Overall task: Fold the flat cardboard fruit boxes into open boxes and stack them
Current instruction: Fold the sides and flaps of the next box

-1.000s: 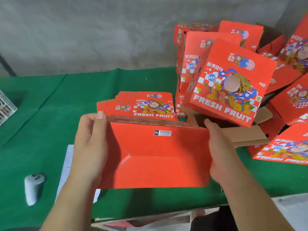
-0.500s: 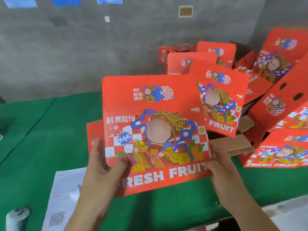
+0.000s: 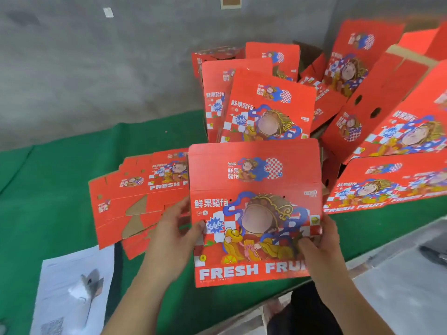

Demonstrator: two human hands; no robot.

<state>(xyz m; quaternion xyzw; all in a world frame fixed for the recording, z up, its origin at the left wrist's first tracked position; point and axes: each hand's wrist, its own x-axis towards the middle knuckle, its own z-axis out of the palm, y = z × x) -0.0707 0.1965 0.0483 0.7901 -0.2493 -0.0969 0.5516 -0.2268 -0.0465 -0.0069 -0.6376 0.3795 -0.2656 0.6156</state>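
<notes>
Box (image 3: pixel 254 213) up between both hands!
Left hand (image 3: pixel 174 233) and right hand (image 3: pixel 319 245) gripped its side edges; the pile (image 3: pixel 271 105) stood just beyond, nearer the right.

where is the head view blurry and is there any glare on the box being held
Head view: the held box prints fairly sharp at centre with no glare; the folded boxes at right smear with motion blur; the paper sheet is soft; both hands grip the box sides.

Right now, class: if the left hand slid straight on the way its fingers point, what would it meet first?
Probably the held box that the left hand already grips at its left edge; depth is unclear.
</notes>
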